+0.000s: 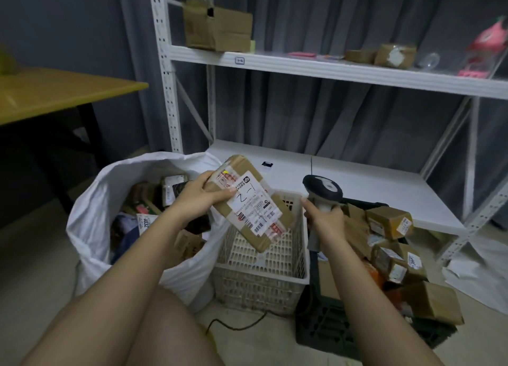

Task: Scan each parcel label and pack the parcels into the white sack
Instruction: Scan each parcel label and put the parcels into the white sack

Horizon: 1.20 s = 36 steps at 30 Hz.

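**Two hands busy, one parcel over the basket**

From the head camera we see our left hand (196,198) gripping a brown cardboard parcel (251,200) by its near-left edge, thumb on the white label (254,205), which faces up. The parcel tilts above the white plastic basket (261,280), just right of the white sack (93,214), whose open mouth shows other parcels inside. Our right hand (324,220) is wrapped round the handle of the scanner (323,187), just right of the parcel and apart from it. More parcels fill the black crate (330,327) under that arm.
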Each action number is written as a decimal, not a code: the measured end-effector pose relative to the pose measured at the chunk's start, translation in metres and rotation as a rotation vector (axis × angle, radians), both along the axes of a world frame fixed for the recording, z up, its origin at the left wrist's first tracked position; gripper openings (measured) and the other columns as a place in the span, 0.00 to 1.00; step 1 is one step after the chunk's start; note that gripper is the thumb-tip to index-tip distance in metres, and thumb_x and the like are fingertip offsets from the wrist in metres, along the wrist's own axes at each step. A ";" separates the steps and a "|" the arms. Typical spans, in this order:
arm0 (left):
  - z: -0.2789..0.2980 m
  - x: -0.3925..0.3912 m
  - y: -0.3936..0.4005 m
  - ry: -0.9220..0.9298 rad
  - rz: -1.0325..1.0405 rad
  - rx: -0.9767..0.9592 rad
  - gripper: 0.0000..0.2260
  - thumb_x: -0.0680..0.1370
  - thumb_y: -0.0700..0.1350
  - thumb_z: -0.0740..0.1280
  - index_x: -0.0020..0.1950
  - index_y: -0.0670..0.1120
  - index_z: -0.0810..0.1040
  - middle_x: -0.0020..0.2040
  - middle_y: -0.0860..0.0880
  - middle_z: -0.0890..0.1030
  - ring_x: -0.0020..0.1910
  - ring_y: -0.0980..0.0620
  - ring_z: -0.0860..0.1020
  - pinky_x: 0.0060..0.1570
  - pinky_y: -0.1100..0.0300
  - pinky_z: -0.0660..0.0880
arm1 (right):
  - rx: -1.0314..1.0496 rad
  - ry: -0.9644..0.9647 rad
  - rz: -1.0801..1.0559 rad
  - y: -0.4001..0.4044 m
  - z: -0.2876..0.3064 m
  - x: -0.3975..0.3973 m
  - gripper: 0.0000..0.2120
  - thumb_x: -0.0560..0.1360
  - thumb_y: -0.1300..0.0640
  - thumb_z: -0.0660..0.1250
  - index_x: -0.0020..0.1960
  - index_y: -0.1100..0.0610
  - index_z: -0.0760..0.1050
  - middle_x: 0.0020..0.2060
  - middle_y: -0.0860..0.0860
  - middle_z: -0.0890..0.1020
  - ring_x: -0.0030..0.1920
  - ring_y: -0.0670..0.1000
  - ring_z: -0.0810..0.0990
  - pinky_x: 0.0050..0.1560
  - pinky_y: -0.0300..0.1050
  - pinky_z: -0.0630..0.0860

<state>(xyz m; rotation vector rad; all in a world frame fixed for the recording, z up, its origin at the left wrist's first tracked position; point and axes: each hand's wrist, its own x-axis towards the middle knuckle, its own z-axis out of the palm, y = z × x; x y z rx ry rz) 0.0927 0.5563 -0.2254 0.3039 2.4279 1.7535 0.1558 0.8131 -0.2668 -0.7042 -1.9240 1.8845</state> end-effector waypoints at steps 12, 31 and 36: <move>-0.034 0.001 -0.012 -0.279 0.108 0.311 0.19 0.77 0.59 0.64 0.64 0.52 0.73 0.58 0.52 0.79 0.56 0.50 0.78 0.48 0.57 0.76 | -0.225 0.191 0.069 -0.048 -0.010 -0.017 0.32 0.70 0.49 0.74 0.70 0.56 0.69 0.61 0.52 0.79 0.55 0.50 0.80 0.42 0.37 0.80; -0.010 0.018 0.004 -0.218 -0.227 0.020 0.21 0.77 0.42 0.66 0.70 0.51 0.68 0.54 0.52 0.81 0.50 0.54 0.80 0.48 0.58 0.76 | 0.167 0.165 0.441 -0.019 0.033 -0.011 0.11 0.73 0.55 0.72 0.54 0.54 0.78 0.46 0.51 0.85 0.42 0.43 0.84 0.37 0.36 0.77; -0.023 0.014 0.002 -0.199 -0.105 0.083 0.25 0.74 0.40 0.71 0.67 0.53 0.66 0.55 0.49 0.79 0.52 0.52 0.80 0.52 0.54 0.77 | 0.186 0.150 0.319 -0.023 0.036 -0.016 0.19 0.71 0.51 0.75 0.59 0.54 0.76 0.50 0.50 0.84 0.51 0.49 0.82 0.49 0.45 0.78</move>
